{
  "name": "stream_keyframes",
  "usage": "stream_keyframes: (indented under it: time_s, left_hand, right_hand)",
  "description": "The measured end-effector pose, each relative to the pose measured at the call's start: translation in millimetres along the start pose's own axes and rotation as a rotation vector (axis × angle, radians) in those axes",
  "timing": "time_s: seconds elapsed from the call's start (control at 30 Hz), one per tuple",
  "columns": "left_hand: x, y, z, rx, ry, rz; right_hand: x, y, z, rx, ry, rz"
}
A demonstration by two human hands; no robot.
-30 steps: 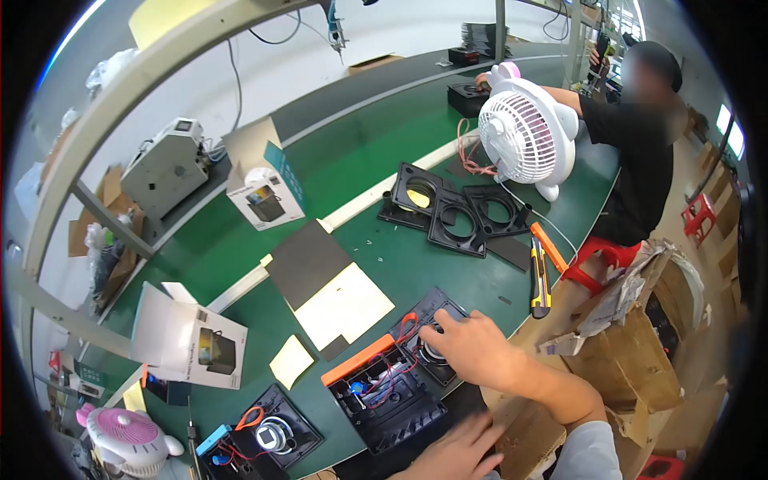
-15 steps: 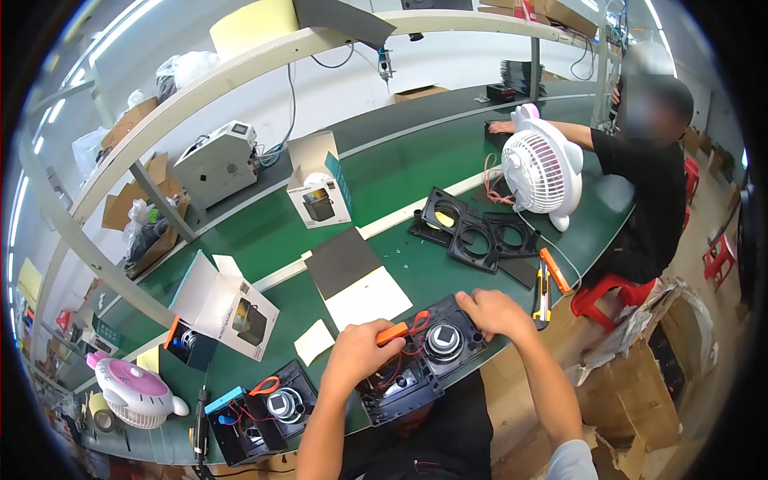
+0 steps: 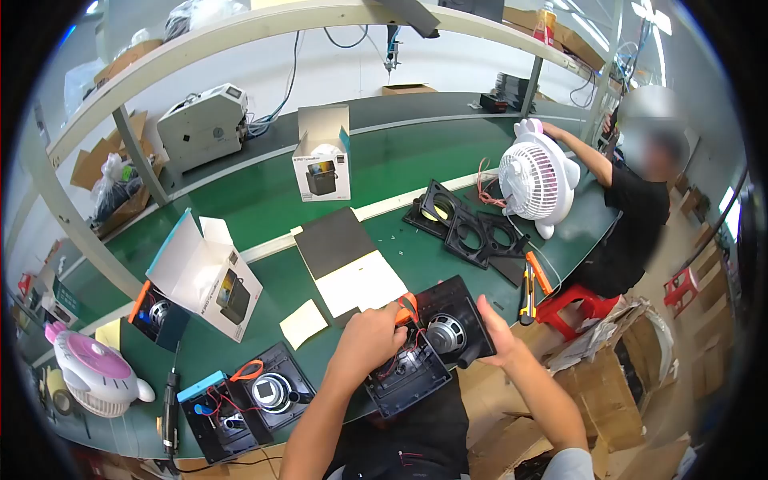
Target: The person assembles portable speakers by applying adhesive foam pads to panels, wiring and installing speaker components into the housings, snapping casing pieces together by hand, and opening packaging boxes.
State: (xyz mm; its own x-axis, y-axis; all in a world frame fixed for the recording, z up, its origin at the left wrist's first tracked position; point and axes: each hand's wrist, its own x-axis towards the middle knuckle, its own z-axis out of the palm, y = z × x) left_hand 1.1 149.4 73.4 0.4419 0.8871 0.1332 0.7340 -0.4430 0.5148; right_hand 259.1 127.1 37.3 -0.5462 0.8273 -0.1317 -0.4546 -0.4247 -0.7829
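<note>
My right hand (image 3: 502,334) grips the outer edge of a black speaker panel (image 3: 468,308), which is tilted up and shows a round speaker cone. My left hand (image 3: 370,340) holds the orange-edged side of the open black housing (image 3: 408,376); its fingertips are near the orange strap (image 3: 406,307). Red wires run between housing and panel. To the left lies a second opened unit (image 3: 232,416) with a blue edge, an orange strap and a round speaker. Yellow sheets (image 3: 360,284) and a small yellow piece (image 3: 303,323) lie behind my left hand.
Two open printed boxes (image 3: 324,172) (image 3: 232,296) stand on the table. A white fan (image 3: 532,180), black frames (image 3: 472,240) and a yellow cutter (image 3: 527,300) are at right. A pink-white fan (image 3: 100,372) and screwdriver (image 3: 170,412) are at left. A co-worker (image 3: 640,208) sits at right.
Both hands have come onto the orange-edged unit. The speaker panel, flat earlier, is now raised and tilted in my right hand. The co-worker's arm has shifted, and the camera view has moved.
</note>
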Motion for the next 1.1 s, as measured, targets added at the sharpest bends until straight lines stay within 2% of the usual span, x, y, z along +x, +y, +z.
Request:
stream_keyframes:
  time_s: [0.1,0.13,0.23,0.27,0.43,0.57,0.63,0.8,0.9,1.1]
  left_hand:
    - [0.0,0.9,1.1,-0.007,0.018,0.003]
    - [0.3,0.0,2.1,-0.014,0.018,-0.002]
    - [1.5,-2.3,6.7,-0.036,0.029,-0.030]
    - [1.5,-2.9,9.0,-0.042,0.035,-0.044]
    - [-2.8,4.9,11.2,-0.033,0.082,-0.166]
    - [-1.2,4.4,7.5,-0.056,0.021,-0.206]
    - [-0.6,4.2,5.1,-0.069,-0.002,-0.204]
    - [0.3,10.5,16.3,-0.082,0.049,-0.236]
    - [1.4,24.4,17.9,-0.050,0.106,-0.282]
    - [7.7,16.7,14.2,-0.068,-0.044,-0.262]
  right_hand:
    - [-0.1,5.2,11.8,0.091,0.080,-0.059]
    - [0.6,8.2,4.0,0.130,0.008,-0.043]
    - [-3.5,10.0,7.2,0.006,0.026,-0.132]
    - [-5.2,7.2,11.9,-0.038,0.102,-0.127]
    - [-34.8,-20.4,86.4,-0.451,0.215,-0.256]
    - [-46.5,-25.1,127.6,-0.656,0.263,-0.148]
    - [-43.7,-17.4,127.0,-0.880,0.220,-0.190]
    - [-27.7,-9.9,131.8,-1.255,0.383,-0.219]
    - [-14.7,-9.7,132.3,-1.408,0.403,-0.267]
    - [-12.5,-12.1,134.5,-1.515,0.319,-0.193]
